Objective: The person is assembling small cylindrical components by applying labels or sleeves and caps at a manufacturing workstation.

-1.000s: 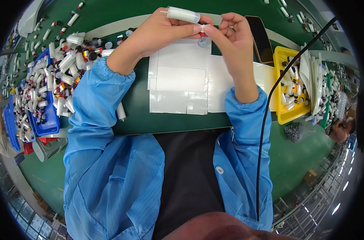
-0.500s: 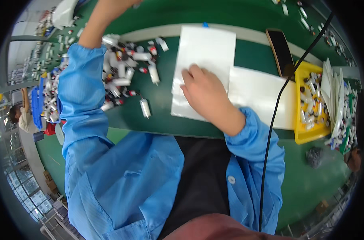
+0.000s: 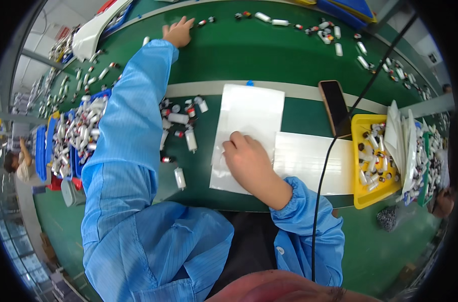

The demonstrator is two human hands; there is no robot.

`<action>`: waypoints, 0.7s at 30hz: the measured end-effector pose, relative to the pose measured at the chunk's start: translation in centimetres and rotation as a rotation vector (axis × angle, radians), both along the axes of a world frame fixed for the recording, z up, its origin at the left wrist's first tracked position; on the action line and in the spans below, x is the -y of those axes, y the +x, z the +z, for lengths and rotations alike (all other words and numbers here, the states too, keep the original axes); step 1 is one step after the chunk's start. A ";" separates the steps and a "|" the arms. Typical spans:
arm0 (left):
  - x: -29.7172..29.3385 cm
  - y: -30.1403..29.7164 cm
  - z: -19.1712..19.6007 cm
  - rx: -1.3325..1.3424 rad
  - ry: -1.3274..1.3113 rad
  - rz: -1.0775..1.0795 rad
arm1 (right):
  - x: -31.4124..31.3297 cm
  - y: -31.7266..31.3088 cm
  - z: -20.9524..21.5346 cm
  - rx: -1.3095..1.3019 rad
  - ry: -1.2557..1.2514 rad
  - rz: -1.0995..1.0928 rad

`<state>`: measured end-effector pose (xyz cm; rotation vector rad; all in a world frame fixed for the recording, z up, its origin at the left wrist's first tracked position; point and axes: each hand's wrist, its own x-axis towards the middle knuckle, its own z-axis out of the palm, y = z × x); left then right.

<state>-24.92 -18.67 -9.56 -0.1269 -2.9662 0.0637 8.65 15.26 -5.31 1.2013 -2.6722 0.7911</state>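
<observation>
My left hand [image 3: 178,33] reaches far over the green belt [image 3: 224,55], fingers spread and holding nothing. Just right of its fingertips lie small red and black capped pieces [image 3: 206,21]. My right hand [image 3: 251,163] rests on an upright white sheet [image 3: 251,108], fingers curled under; whatever they hold, if anything, is hidden. A second white sheet [image 3: 314,161] lies flat to its right. Left of the sheets sits a pile of small white cylinders [image 3: 178,118] with red and black ends, partly behind my left sleeve. One white cylinder [image 3: 180,178] lies apart, nearer me.
A phone [image 3: 335,108] lies at the bench's far edge. Right of the sheets stands a yellow bin [image 3: 357,181] of small bottle-like parts. Blue bins [image 3: 76,163] full of cylinders stand at left. A black cable [image 3: 320,201] hangs across the right side. More cylinders [image 3: 280,22] dot the belt.
The view has shifted, bringing more of the belt into sight. My left hand has come into full view over the belt, fingers spread. My right hand stays on the white sheet.
</observation>
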 end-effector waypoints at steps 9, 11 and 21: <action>3.0 2.3 7.4 -0.116 0.194 -0.097 | 0.3 0.2 0.5 0.064 -0.120 0.045; -2.0 5.0 12.0 -0.181 0.364 -0.147 | -0.5 -0.3 1.1 0.134 -0.166 0.033; -16.9 21.9 13.1 0.086 1.515 -0.405 | -2.8 -4.5 1.5 -0.085 -1.116 -0.248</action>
